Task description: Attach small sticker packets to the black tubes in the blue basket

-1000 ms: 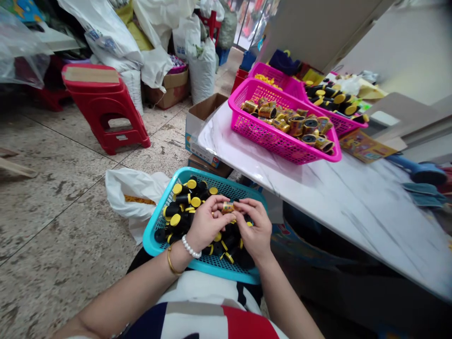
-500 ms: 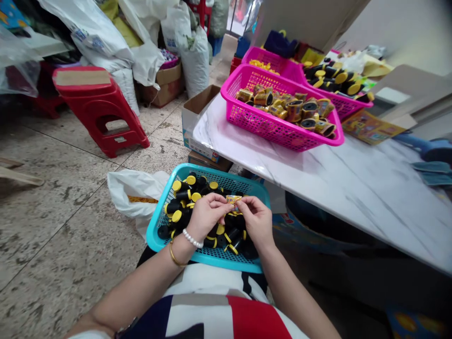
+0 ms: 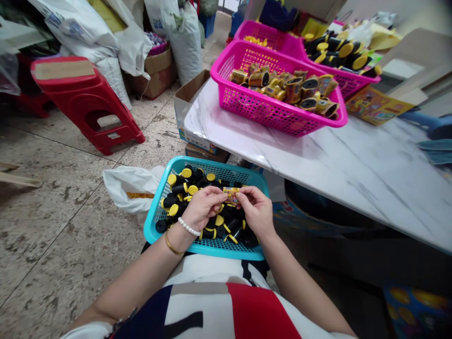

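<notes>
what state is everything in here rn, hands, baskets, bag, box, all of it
left hand: pinching
right hand: pinching
small printed piece: held up between both hands
turquoise basket: uncovered, well filled
front pink basket: uncovered, heaped with gold-patterned pieces
white bag: on the floor, mouth open
cardboard box by the table: top open

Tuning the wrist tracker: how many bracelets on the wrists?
2, both on the left wrist: a pearl bracelet, and a gold bangle closer to the elbow. The right wrist shows none.
</notes>
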`<action>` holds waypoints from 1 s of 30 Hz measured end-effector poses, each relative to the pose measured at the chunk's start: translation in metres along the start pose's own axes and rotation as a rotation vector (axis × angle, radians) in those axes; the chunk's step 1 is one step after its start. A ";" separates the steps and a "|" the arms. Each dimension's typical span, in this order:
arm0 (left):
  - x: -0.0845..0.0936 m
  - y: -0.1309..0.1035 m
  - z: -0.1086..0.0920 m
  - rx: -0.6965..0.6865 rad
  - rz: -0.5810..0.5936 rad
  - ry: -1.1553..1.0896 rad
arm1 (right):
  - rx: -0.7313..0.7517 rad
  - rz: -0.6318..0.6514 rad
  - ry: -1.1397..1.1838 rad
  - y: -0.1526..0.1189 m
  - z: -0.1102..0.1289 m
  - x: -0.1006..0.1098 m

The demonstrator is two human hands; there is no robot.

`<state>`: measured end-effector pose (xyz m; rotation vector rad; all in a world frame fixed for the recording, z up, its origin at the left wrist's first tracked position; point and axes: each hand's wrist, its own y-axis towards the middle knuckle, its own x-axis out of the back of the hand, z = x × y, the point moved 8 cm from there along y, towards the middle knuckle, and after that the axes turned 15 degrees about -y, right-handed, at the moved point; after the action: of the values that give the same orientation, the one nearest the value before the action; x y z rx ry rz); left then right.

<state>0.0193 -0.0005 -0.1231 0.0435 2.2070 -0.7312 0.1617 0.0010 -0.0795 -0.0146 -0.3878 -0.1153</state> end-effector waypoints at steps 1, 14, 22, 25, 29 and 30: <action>0.000 0.000 -0.003 -0.026 0.002 -0.025 | -0.006 -0.007 0.006 0.000 -0.001 0.000; -0.005 -0.005 -0.005 -0.095 0.040 0.199 | -0.019 0.029 0.039 0.001 -0.001 -0.010; 0.006 0.001 -0.003 -0.003 -0.008 0.022 | 0.271 0.367 -0.546 -0.007 0.005 -0.020; 0.002 0.002 -0.001 0.034 0.046 -0.046 | 0.423 0.532 -0.964 -0.019 0.002 -0.042; 0.000 0.003 0.001 0.064 0.061 -0.120 | 0.416 0.541 -1.099 -0.019 -0.004 -0.049; 0.000 0.003 0.001 0.068 0.052 -0.130 | 0.408 0.523 -1.046 -0.018 -0.003 -0.046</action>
<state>0.0205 0.0017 -0.1256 0.0847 2.0503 -0.7587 0.1185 -0.0115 -0.0996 0.2345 -1.4294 0.5174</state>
